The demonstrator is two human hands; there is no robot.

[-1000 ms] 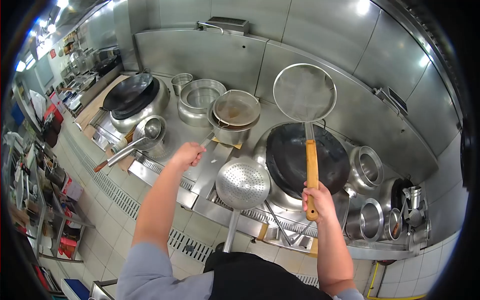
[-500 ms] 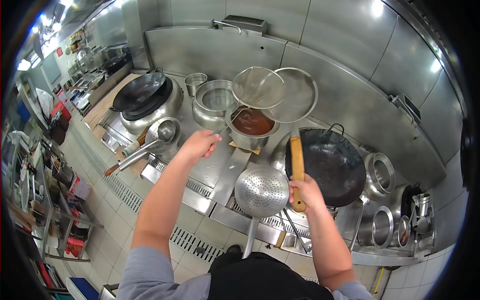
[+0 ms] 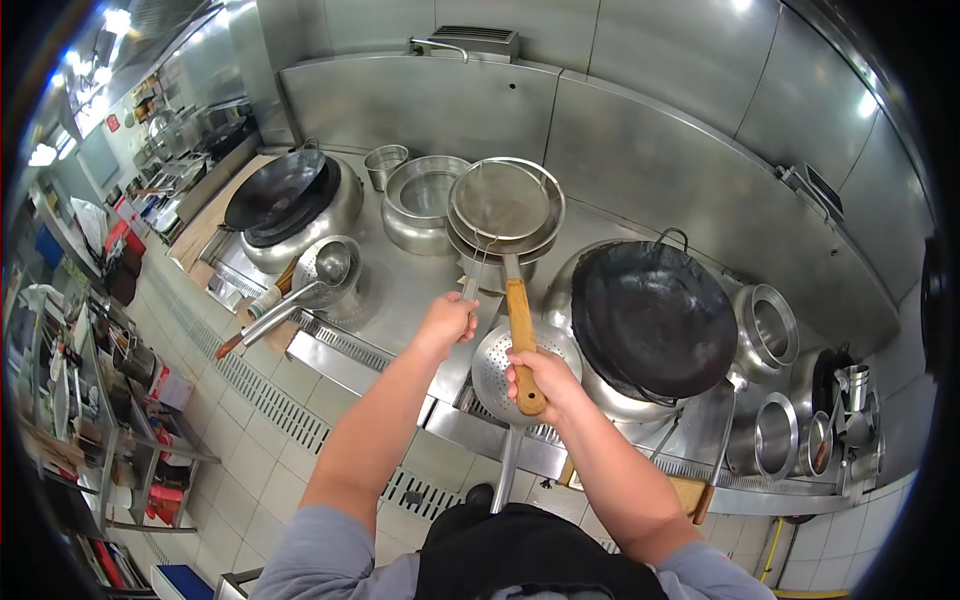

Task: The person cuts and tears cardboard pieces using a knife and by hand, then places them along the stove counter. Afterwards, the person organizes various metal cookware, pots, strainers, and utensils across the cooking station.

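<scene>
My left hand [image 3: 448, 322] is closed around the thin metal handle of a small round mesh strainer [image 3: 500, 200]. In my right hand [image 3: 545, 380] is the wooden handle [image 3: 520, 320] of a larger mesh strainer [image 3: 547, 232]. The small strainer overlaps the larger one, whose rim shows around it. Both are over a steel pot [image 3: 518, 277], and they hide its contents in this view. Below my right hand lies a perforated skimmer [image 3: 486, 372], partly covered by that hand and the wooden handle, its metal handle pointing toward me.
A black wok [image 3: 650, 320] sits right of my hands, another wok [image 3: 280, 185] far left. A steel pot [image 3: 420, 225] stands left of the strainers beside a small strainer cup [image 3: 385, 165]. Ladles [image 3: 332, 263] rest at left. Several steel pots [image 3: 770, 330] line the right.
The larger strainer has moved left from beside the small one to beneath it, over the pot. The pot's red-brown liquid is now hidden. My hands have come closer together.
</scene>
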